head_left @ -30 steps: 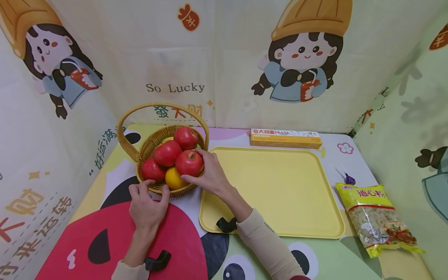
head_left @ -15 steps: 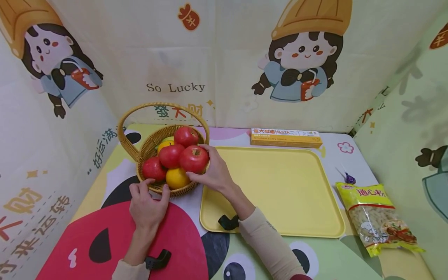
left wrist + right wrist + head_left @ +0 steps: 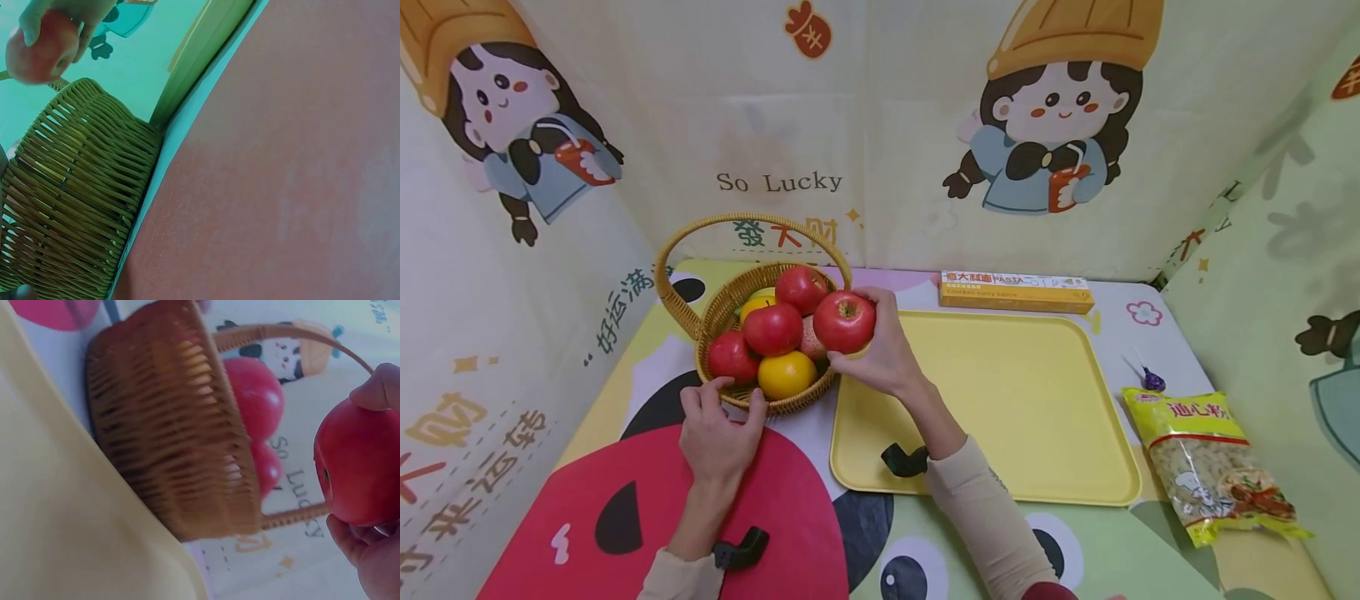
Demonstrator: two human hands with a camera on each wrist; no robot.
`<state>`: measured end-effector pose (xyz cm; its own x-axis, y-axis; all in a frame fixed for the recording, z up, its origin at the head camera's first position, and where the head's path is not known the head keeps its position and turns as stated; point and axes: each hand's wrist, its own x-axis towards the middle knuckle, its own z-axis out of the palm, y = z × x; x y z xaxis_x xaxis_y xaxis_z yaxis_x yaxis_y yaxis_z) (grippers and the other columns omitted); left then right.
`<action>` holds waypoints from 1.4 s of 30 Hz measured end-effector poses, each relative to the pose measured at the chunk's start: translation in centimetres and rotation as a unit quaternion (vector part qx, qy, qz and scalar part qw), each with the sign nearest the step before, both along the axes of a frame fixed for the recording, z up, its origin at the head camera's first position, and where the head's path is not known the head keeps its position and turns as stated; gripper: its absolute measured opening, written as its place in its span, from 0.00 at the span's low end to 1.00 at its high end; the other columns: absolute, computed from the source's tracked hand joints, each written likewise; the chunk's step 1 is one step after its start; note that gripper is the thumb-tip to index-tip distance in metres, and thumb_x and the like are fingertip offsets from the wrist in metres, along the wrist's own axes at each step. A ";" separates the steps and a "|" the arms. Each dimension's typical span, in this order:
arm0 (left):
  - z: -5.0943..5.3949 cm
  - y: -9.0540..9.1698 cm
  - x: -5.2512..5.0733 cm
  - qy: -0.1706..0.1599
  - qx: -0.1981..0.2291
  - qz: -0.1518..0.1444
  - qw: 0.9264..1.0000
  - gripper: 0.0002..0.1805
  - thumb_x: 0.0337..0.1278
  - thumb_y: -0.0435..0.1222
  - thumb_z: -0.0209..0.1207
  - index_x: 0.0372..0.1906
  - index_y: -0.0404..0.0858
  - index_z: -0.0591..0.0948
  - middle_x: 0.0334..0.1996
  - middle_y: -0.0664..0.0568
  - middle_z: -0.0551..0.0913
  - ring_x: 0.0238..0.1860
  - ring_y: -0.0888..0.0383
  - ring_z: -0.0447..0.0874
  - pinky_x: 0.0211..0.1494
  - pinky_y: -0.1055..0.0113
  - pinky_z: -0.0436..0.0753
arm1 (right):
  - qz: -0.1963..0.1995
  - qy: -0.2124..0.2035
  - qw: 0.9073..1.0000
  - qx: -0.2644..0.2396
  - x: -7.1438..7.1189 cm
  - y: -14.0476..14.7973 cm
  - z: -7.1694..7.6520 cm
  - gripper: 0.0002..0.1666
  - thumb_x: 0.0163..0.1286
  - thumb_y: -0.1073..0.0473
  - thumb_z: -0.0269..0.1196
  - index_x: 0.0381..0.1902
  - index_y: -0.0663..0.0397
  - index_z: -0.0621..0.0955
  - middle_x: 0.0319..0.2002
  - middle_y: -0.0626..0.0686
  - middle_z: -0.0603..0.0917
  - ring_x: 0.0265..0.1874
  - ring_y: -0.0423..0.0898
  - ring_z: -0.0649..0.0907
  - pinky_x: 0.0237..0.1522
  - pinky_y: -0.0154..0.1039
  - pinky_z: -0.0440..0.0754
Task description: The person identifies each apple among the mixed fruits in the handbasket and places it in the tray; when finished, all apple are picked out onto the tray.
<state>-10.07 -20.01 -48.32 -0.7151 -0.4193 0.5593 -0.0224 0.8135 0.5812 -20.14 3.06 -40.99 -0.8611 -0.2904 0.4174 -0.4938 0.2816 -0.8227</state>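
Note:
My right hand (image 3: 880, 354) grips a red apple (image 3: 844, 322), fingers behind it and thumb at its near side. The apple is over the right rim of a wicker basket (image 3: 790, 407); in the right wrist view the held apple (image 3: 362, 465) appears apart from the basket (image 3: 169, 431). My left hand (image 3: 718, 437) holds the basket's near rim, fingers bent at the edge. Inside lie several red apples (image 3: 772, 330), an orange (image 3: 786, 375), another orange-yellow fruit (image 3: 756, 307) and a pinkish speckled fruit (image 3: 812, 337), partly hidden.
A yellow tray (image 3: 1000, 400) lies right of the basket, under my right forearm. Behind it is a pasta box (image 3: 1015, 292). On the right are a bag of macaroni (image 3: 1210, 467) and a small purple-wrapped lollipop (image 3: 1153, 379). Printed cloth walls surround the table.
My right hand has lifted the apple out of the pile and moved it right, past the basket rim. The fruit beneath now shows. My left hand stays at the rim.

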 end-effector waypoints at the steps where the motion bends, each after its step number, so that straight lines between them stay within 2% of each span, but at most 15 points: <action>1: 0.0 0.0 0.0 -0.001 0.001 0.000 1.000 0.24 0.53 0.49 0.63 0.47 0.35 0.80 0.38 0.39 0.70 0.23 0.53 0.68 0.27 0.59 0.69 | -0.002 0.003 1.000 -0.005 -0.1 0.3 0.1 0.52 0.46 0.55 0.73 0.67 0.52 0.60 0.64 0.53 0.70 0.60 0.46 0.75 0.57 0.45 0.82; 9: -0.1 0.0 0.0 -0.005 0.003 -0.001 1.000 0.24 0.53 0.49 0.63 0.48 0.35 0.79 0.39 0.39 0.69 0.24 0.54 0.68 0.27 0.59 0.69 | -0.042 0.017 0.999 -0.018 -1.1 2.4 0.5 0.55 0.45 0.59 0.73 0.70 0.51 0.60 0.66 0.52 0.69 0.63 0.48 0.73 0.57 0.51 0.82; 19: -0.2 -0.1 0.0 -0.008 0.006 -0.002 1.000 0.24 0.53 0.49 0.64 0.48 0.35 0.79 0.38 0.40 0.69 0.24 0.53 0.68 0.27 0.59 0.69 | -0.092 -0.012 0.996 -0.015 -2.3 3.6 -0.6 0.52 0.46 0.56 0.72 0.69 0.51 0.62 0.65 0.53 0.70 0.62 0.49 0.74 0.58 0.53 0.81; 26: -0.1 -0.1 0.0 -0.010 0.006 -0.003 1.000 0.24 0.53 0.49 0.64 0.48 0.35 0.80 0.38 0.40 0.69 0.24 0.54 0.68 0.27 0.59 0.69 | -0.124 -0.063 0.990 -0.001 -3.0 3.3 -1.8 0.50 0.48 0.54 0.72 0.68 0.55 0.64 0.63 0.56 0.71 0.59 0.53 0.77 0.57 0.54 0.81; 32: -0.1 -0.1 0.0 -0.007 0.004 -0.001 1.000 0.23 0.53 0.48 0.64 0.47 0.35 0.80 0.37 0.40 0.69 0.22 0.53 0.69 0.27 0.59 0.70 | -0.123 -0.099 0.987 0.027 -3.6 2.9 -3.2 0.51 0.48 0.59 0.74 0.69 0.57 0.63 0.64 0.58 0.70 0.61 0.54 0.76 0.61 0.53 0.79; 42: -0.2 -0.2 0.0 -0.007 0.005 -0.004 1.000 0.23 0.53 0.48 0.64 0.47 0.35 0.80 0.36 0.41 0.69 0.23 0.54 0.69 0.26 0.60 0.70 | -0.113 -0.121 0.983 0.076 -3.6 2.3 -4.7 0.50 0.49 0.60 0.75 0.67 0.59 0.63 0.62 0.59 0.70 0.59 0.55 0.76 0.60 0.53 0.80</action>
